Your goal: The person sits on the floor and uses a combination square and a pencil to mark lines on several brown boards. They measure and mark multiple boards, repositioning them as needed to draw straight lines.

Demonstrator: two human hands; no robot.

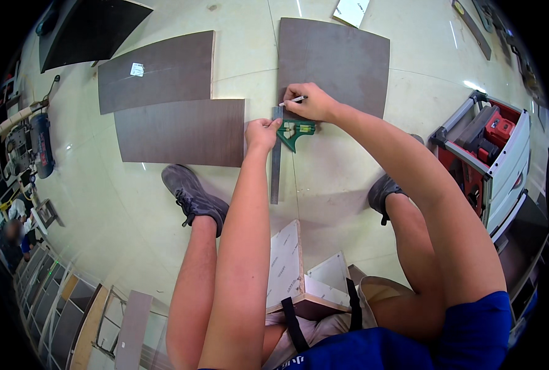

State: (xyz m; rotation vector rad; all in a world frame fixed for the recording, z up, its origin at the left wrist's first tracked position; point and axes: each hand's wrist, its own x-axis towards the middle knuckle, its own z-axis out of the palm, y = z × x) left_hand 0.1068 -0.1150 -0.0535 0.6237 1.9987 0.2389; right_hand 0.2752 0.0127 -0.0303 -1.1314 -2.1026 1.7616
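Note:
A brown wood-grain board lies flat on the floor ahead of me. Against its near left corner rests a combination square with a green head and a long steel blade that reaches back toward me. My left hand pinches the square where blade and head meet. Just above it, my right hand grips a slim white and black marking pen, its tip at the board's left edge by the blade's end. The square's head sits along the board's near edge, partly beneath my right hand's side.
Two more brown boards lie to the left, one overlapping the other's edge. A toolbox with red power tools stands at the right. A dark panel is at the far left. Between my legs is a white-faced box-like seat.

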